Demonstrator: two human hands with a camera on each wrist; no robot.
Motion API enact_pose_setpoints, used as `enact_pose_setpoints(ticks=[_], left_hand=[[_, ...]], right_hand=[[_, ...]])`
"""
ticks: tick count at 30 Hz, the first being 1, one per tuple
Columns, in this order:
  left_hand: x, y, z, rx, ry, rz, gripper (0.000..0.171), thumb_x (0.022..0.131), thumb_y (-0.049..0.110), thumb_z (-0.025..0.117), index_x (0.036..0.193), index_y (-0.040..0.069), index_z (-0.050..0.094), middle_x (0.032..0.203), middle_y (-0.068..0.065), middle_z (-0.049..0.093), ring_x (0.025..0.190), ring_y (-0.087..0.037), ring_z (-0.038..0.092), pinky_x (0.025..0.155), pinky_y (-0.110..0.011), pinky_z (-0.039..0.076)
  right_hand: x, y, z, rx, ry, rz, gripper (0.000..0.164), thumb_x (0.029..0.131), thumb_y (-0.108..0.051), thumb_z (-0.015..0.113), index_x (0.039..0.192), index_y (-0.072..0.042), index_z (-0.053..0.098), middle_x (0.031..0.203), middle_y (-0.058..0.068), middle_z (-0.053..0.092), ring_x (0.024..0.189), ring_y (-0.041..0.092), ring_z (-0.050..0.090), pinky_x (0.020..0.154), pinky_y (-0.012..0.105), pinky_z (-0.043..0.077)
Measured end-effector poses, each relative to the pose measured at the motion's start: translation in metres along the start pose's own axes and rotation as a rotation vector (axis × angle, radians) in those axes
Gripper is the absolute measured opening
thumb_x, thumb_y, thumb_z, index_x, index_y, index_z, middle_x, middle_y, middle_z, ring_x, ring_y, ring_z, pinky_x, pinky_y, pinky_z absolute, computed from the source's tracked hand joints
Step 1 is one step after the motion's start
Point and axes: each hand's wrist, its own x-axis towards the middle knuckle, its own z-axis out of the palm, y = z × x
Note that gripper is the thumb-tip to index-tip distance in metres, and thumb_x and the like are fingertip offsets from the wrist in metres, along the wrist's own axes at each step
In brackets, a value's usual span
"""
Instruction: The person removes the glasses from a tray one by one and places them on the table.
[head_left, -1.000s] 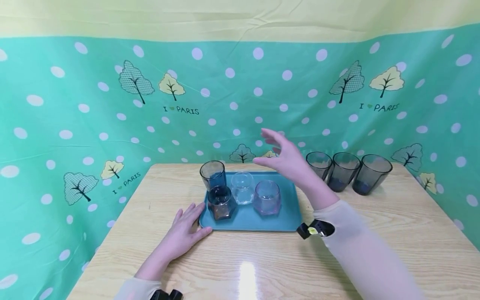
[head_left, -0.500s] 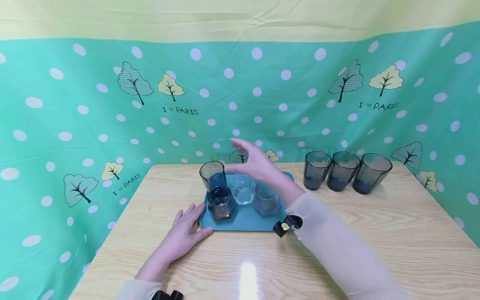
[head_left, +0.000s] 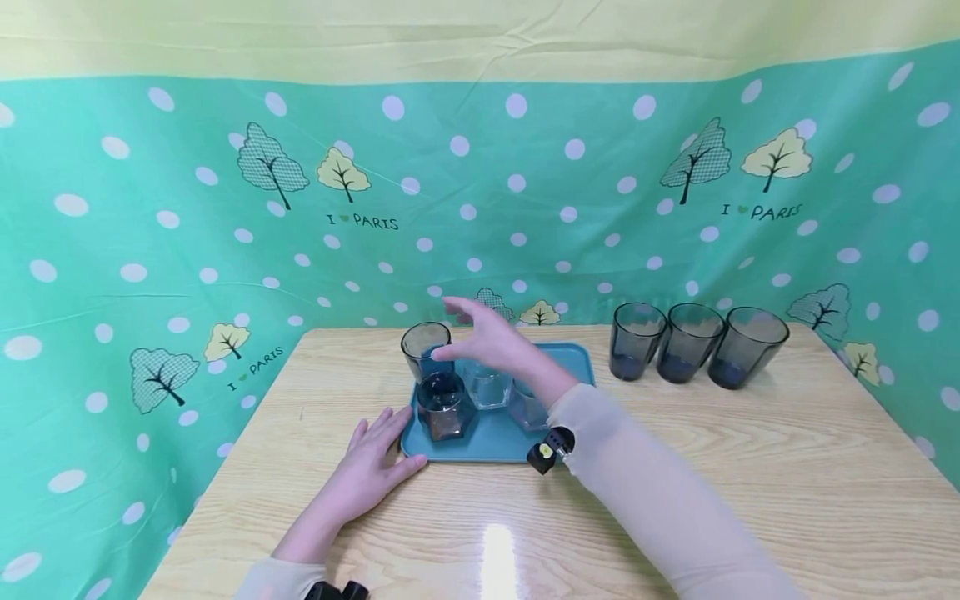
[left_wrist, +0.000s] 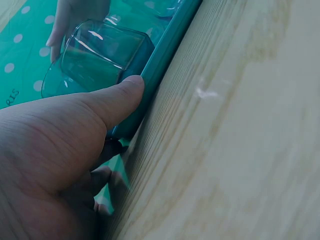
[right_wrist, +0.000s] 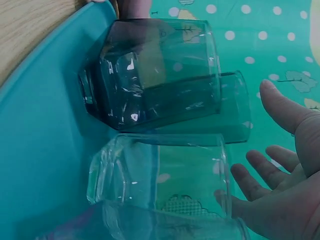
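Note:
A blue tray [head_left: 480,451] carries several glasses. At its back left stands a tall grey glass [head_left: 420,357], with a short dark hexagonal glass [head_left: 441,417] in front. A short clear glass [head_left: 489,392] and a faintly purple glass [head_left: 528,408] stand to the right, partly covered by my right arm. My right hand [head_left: 491,337] hovers above the tray beside the tall glass, thumb and fingers spread apart; in the right wrist view the hand [right_wrist: 287,200] holds nothing. My left hand [head_left: 367,467] rests at the tray's front left corner, its thumb [left_wrist: 125,95] against the rim.
Three tall grey glasses [head_left: 677,346] stand in a row at the table's back right, off the tray. The wooden table [head_left: 420,533] backs onto a green dotted curtain [head_left: 517,212]. Each wrist wears a small black camera [head_left: 551,450].
My right hand has moved left and lower, from above the tray's right side to beside the tall grey glass, fingers still apart. My left hand stays at the tray corner.

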Motion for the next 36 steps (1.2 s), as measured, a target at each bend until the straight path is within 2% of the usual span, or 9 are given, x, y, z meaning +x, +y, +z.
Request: enact_pose_setpoints(ticks=[8, 15, 22, 36], left_hand=[[-0.001, -0.001, 0.001, 0.003, 0.009, 0.015, 0.086, 0.104, 0.042, 0.08, 0.168, -0.001, 0.042, 0.17, -0.019, 0.047, 0.164, -0.047, 0.026, 0.131, -0.072, 0.002], [0.0, 0.0, 0.001, 0.008, 0.009, 0.012, 0.086, 0.104, 0.042, 0.08, 0.168, -0.001, 0.042, 0.17, -0.019, 0.047, 0.164, -0.047, 0.026, 0.131, -0.072, 0.003], [-0.001, 0.0, 0.001, 0.014, 0.006, 0.014, 0.086, 0.104, 0.042, 0.079, 0.168, -0.002, 0.042, 0.17, -0.021, 0.047, 0.164, -0.048, 0.027, 0.131, -0.072, 0.003], [0.0, 0.0, 0.0, 0.013, -0.007, -0.002, 0.087, 0.104, 0.043, 0.079, 0.169, -0.001, 0.04, 0.171, -0.019, 0.045, 0.165, -0.046, 0.025, 0.131, -0.071, 0.002]], right_hand=[[0.005, 0.003, 0.01, -0.051, -0.032, 0.016, 0.096, 0.093, -0.033, 0.094, 0.172, -0.016, 0.041, 0.167, 0.01, 0.051, 0.154, 0.032, 0.047, 0.121, 0.051, 0.047], [0.009, 0.004, 0.017, -0.143, -0.036, -0.002, 0.097, 0.093, -0.037, 0.093, 0.172, -0.016, 0.041, 0.168, 0.01, 0.05, 0.152, 0.031, 0.049, 0.122, 0.049, 0.046], [0.009, 0.002, 0.022, -0.163, -0.043, 0.01, 0.096, 0.093, -0.038, 0.093, 0.172, -0.016, 0.041, 0.174, 0.009, 0.044, 0.158, 0.031, 0.042, 0.127, 0.051, 0.041], [0.01, 0.002, 0.029, -0.223, -0.022, 0.046, 0.097, 0.093, -0.044, 0.092, 0.172, -0.019, 0.042, 0.172, 0.011, 0.045, 0.157, 0.033, 0.044, 0.126, 0.053, 0.041]])
